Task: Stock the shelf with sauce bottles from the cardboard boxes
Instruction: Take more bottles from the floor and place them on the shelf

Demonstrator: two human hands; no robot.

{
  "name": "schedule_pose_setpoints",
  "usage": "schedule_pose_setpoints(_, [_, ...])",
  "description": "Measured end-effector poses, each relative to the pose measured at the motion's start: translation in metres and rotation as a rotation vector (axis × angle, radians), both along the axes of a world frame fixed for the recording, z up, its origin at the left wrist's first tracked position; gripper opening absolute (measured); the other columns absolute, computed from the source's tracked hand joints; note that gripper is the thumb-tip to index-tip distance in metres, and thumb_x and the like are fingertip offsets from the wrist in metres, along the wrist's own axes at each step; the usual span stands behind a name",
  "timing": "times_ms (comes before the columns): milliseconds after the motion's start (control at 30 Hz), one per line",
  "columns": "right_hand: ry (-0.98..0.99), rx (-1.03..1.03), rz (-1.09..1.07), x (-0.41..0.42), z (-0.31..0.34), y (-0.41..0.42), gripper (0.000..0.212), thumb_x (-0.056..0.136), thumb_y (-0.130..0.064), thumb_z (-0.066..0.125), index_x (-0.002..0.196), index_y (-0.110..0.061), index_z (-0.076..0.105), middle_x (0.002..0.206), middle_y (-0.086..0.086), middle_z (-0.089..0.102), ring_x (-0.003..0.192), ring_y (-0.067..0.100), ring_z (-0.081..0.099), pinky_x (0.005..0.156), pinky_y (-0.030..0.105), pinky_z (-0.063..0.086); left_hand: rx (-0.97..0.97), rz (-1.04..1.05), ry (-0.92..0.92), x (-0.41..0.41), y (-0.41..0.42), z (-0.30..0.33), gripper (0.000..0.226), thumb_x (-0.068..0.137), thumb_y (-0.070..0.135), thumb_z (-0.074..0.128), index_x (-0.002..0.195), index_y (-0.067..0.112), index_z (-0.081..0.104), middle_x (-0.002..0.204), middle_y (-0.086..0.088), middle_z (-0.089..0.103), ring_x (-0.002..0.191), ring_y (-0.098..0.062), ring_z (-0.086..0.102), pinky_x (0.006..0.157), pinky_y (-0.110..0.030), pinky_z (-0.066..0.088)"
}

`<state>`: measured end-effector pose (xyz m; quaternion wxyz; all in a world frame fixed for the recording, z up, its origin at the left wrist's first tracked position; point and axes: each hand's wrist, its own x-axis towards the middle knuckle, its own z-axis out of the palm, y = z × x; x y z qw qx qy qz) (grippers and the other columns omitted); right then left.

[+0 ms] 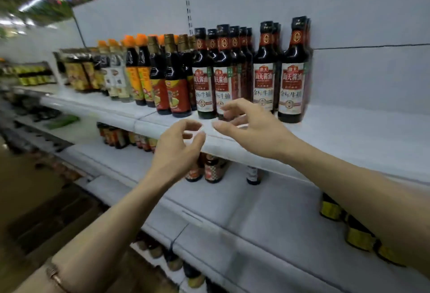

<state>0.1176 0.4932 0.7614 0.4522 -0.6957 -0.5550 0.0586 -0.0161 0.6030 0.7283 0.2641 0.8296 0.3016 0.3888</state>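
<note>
Two hands hover before the shelf (325, 129) edge, both holding nothing: your left hand (179, 148) loosely curled, your right hand (253, 127) relaxed with fingers spread near the bottles (223, 71). You seem between placements, perhaps squaring the front row. Next, likely reach down to a box (30, 199) at lower left for more. Four matching red-labelled bottles front the row, with others behind.

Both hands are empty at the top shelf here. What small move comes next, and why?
Probably withdraw both hands toward the boxes for more bottles: the left hand and right hand hold nothing, and bare top shelf lies right of the soy sauce bottles.
</note>
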Motion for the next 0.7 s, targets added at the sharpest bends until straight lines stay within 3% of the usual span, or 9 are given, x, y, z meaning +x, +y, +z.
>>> schedule_pose_setpoints(100, [-0.004,-0.041,0.117,-0.035,-0.001,0.018,0.048,0.090,-0.050,0.059,0.131,-0.026,0.051,0.121,-0.011,0.055,0.101,0.000,0.056,0.077,0.011,0.045,-0.005,0.094,0.031,-0.052,0.008,-0.004,0.017,0.094,0.028,0.058,0.110,0.022,0.062,0.100,0.013,0.063,0.087,0.005,0.057,0.064,-0.002,0.040])
schedule_pose_setpoints(233, [-0.012,-0.084,0.234,-0.090,-0.003,0.049,0.051,0.091,-0.049,0.059,0.133,-0.024,0.048,0.121,-0.009,0.054,0.098,0.000,0.056,0.078,0.015,0.048,-0.018,0.186,0.074,-0.123,0.021,-0.006,0.019,0.095,0.028,0.057,0.112,0.022,0.062,0.104,0.012,0.061,0.096,-0.005,0.057,0.073,-0.017,0.042])
schedule_pose_setpoints(367, [-0.028,-0.132,0.313,-0.148,-0.009,0.089,0.054,0.089,-0.051,0.060,0.134,-0.023,0.048,0.120,-0.007,0.056,0.105,0.009,0.059,0.081,0.024,0.050,-0.042,0.232,0.097,-0.190,0.043,-0.014,0.023,0.095,0.030,0.057,0.116,0.022,0.062,0.111,0.007,0.063,0.098,-0.006,0.058,0.072,-0.018,0.043])
schedule_pose_setpoints(533, [-0.072,-0.198,0.411,-0.240,-0.019,0.150,0.056,0.091,-0.054,0.056,0.137,-0.024,0.046,0.119,-0.009,0.054,0.103,0.005,0.054,0.077,0.015,0.044,-0.025,0.273,0.172,-0.285,0.083,-0.025,0.025,0.095,0.030,0.055,0.119,0.022,0.060,0.111,0.009,0.059,0.102,-0.007,0.056,0.082,-0.022,0.043])
schedule_pose_setpoints(700, [-0.060,-0.260,0.500,-0.321,-0.041,0.208,0.058,0.091,-0.056,0.053,0.139,-0.026,0.043,0.121,-0.010,0.052,0.103,0.006,0.054,0.083,0.022,0.044,-0.037,0.322,0.239,-0.371,0.128,-0.049,0.025,0.095,0.027,0.055,0.118,0.020,0.060,0.114,0.004,0.062,0.102,-0.011,0.058,0.087,-0.028,0.048])
